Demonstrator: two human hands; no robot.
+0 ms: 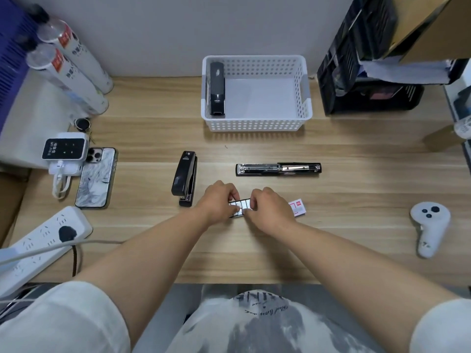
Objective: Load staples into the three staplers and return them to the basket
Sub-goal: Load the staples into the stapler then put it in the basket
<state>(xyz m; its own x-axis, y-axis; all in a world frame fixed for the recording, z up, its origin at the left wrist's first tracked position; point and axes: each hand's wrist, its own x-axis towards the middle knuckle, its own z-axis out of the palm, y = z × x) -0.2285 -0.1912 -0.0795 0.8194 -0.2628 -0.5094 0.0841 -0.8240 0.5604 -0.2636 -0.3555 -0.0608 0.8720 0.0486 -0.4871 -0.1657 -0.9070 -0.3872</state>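
Just right of the closed stapler [184,178], my left hand [219,202] angles inward, fingers curled, pinching the left end of the staple tray [240,205]. My right hand [267,210] pinches its other end. The opened stapler [277,169] lies beyond my hands, and the third stapler [217,89] lies in the basket [257,124].

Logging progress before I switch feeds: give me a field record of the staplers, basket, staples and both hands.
staple tray: pinched between left hand and right hand
basket: white, at back of desk
stapler in basket: black, along left wall
closed stapler: on desk, beside left hand
opened stapler: flat on desk, beyond right hand
red-and-white box: on desk, beside right hand
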